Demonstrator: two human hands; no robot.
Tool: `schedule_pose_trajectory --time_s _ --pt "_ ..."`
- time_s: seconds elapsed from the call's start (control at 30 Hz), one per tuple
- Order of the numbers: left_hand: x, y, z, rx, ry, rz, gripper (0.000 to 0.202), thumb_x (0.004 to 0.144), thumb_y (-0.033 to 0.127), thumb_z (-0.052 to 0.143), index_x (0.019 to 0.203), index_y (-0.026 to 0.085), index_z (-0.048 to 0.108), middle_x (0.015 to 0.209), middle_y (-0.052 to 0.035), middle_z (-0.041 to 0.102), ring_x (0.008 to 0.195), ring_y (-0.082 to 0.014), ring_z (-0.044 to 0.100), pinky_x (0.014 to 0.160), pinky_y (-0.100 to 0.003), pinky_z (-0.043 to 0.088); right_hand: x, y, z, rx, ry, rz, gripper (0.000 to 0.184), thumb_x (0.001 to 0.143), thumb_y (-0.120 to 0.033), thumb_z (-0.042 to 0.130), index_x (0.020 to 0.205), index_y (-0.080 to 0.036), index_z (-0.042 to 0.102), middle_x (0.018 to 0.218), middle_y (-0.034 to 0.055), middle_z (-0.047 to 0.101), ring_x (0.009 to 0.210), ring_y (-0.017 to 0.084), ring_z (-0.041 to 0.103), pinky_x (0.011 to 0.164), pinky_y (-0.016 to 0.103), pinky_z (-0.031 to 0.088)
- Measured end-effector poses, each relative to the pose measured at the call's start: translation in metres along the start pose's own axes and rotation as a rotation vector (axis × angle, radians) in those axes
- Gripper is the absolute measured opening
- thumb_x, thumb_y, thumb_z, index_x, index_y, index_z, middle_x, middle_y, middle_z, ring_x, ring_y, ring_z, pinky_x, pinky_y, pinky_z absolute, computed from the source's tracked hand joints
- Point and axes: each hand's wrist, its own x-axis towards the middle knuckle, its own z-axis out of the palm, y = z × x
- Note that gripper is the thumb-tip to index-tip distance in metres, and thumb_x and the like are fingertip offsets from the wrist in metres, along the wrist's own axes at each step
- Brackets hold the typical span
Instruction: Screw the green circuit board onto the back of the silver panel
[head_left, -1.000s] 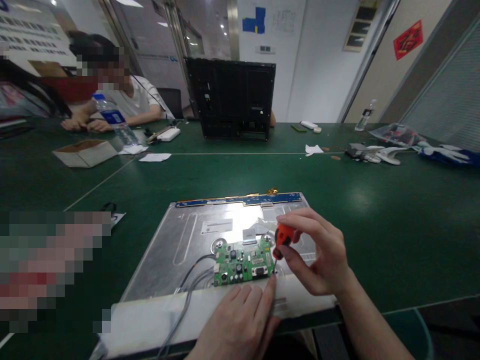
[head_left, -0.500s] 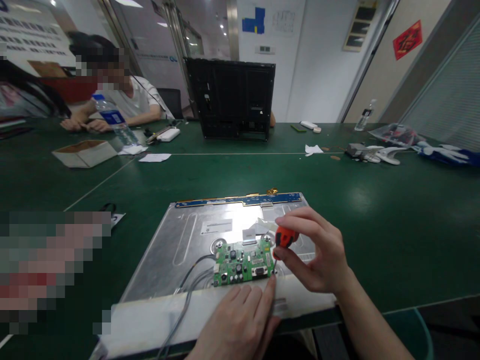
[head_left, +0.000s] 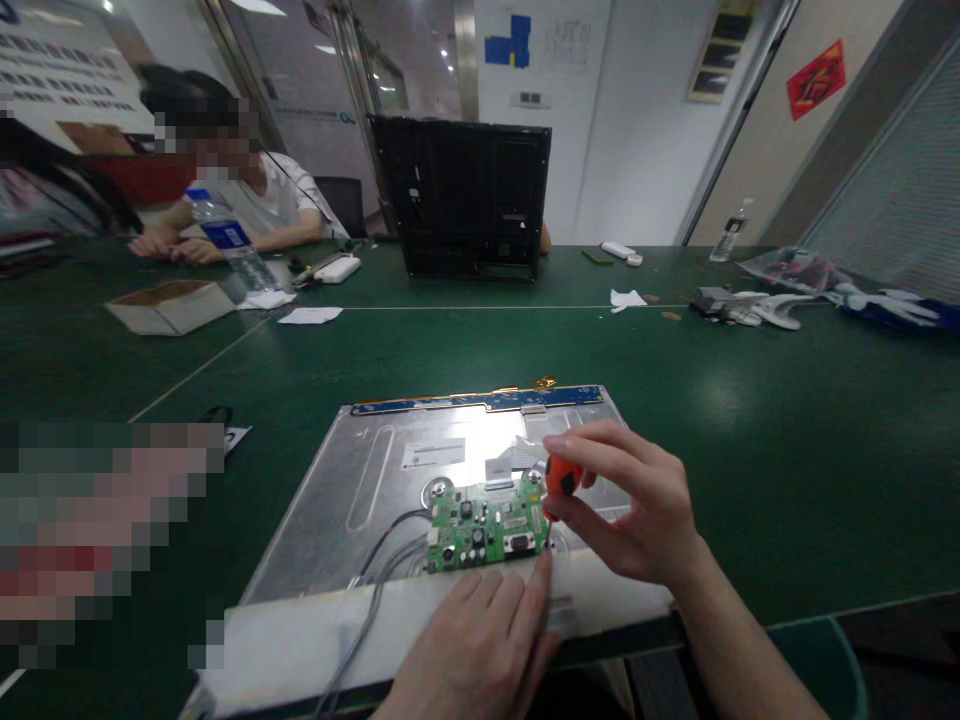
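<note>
On the metal panel (head_left: pixel 322 510) lay the green circuit board (head_left: pixel 489 522), its near right corner beneath an orange screwdriver (head_left: pixel 561 476) that the right hand (head_left: pixel 643 505) pinched between thumb and fingers. The left hand (head_left: pixel 476 632) pointed a forefinger there; its grip was hidden. Across the green table (head_left: pixel 750 420), an uncovered box (head_left: pixel 184 318) had indistinct contents; a clear bag (head_left: pixel 763 264) held reddish things.

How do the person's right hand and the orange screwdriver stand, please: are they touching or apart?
Touching: the head view shows the right hand holding the orange screwdriver, pinched between thumb and fingers.
</note>
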Motion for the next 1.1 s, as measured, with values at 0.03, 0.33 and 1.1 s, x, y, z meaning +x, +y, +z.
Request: schedule_pose_trajectory --time_s 0.03,0.33,1.1 --pt "0.0000 -0.0001 0.0001 -0.001 0.000 0.004 0.039 0.100 0.024 0.030 0.130 0.005 0.047 0.086 -0.0107 0.065 0.072 -0.0234 0.064 0.064 -0.037 0.055 -0.0002 -0.0005 0.0001 0.016 0.002 -0.004 0.046 0.079 -0.008 0.064 0.123 -0.019 0.056 0.098 0.0039 0.064 0.080 0.012 0.060 0.065 0.024 0.053" --pt "0.0016 0.0000 -0.0041 -0.006 -0.005 0.001 0.038 0.099 0.023 0.033 0.129 0.006 0.047 0.085 -0.0102 0.065 0.070 -0.0234 0.064 0.062 -0.036 0.055 0.0008 -0.0001 0.0008 0.052 0.001 -0.008 0.044 0.077 -0.012 0.069 0.118 -0.017 0.056 0.098 0.0055 0.064 0.078 0.013 0.061 0.063 0.024 0.054" --pt "0.0007 0.0010 -0.0020 -0.017 0.022 0.000 0.037 0.099 0.024 0.033 0.128 0.006 0.049 0.083 -0.0103 0.065 0.070 -0.0237 0.064 0.061 -0.037 0.055 -0.0003 -0.0016 0.0011 0.063 -0.010 0.014 0.048 0.077 -0.006 0.061 0.123 -0.016 0.054 0.092 0.0048 0.065 0.079 0.014 0.061 0.067 0.027 0.054"
